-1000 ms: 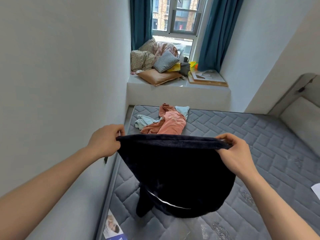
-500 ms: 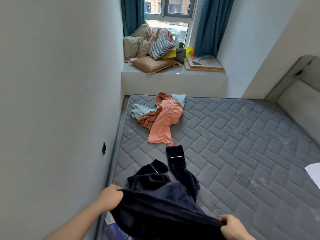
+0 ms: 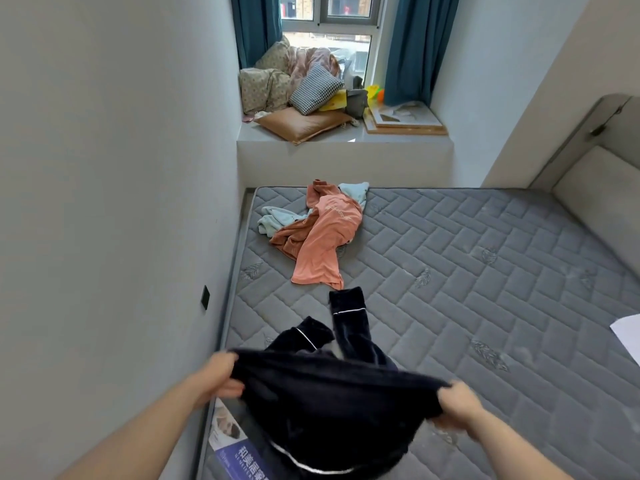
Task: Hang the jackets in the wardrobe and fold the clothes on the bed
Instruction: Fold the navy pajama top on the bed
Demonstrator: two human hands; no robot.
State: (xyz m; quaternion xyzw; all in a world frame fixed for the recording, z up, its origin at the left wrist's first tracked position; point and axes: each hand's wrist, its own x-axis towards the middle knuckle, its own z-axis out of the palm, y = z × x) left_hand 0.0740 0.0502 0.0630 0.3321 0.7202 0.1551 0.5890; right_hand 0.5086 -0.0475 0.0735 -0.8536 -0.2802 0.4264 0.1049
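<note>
Both hands, left [image 3: 221,377] and right [image 3: 457,403], gripped the dark pyjama garment [image 3: 329,407] stretched over the mattress [image 3: 485,271] near edge; its bunched sleeves risked folding crooked or sliding off.

Bare grey quilted mattress [image 3: 467,271] filling the centre and right of the frame. At the lower centre, a dark navy garment [image 3: 329,407] with thin white piping, stretched between a left hand [image 3: 221,377] and a right hand [image 3: 457,403], each gripping an edge; its sleeves trailing onto the mattress. Higher up, a crumpled orange garment [image 3: 322,237] over a pale blue one [image 3: 277,220]. Cushions [image 3: 301,95] piled on the window ledge at the top.
</note>
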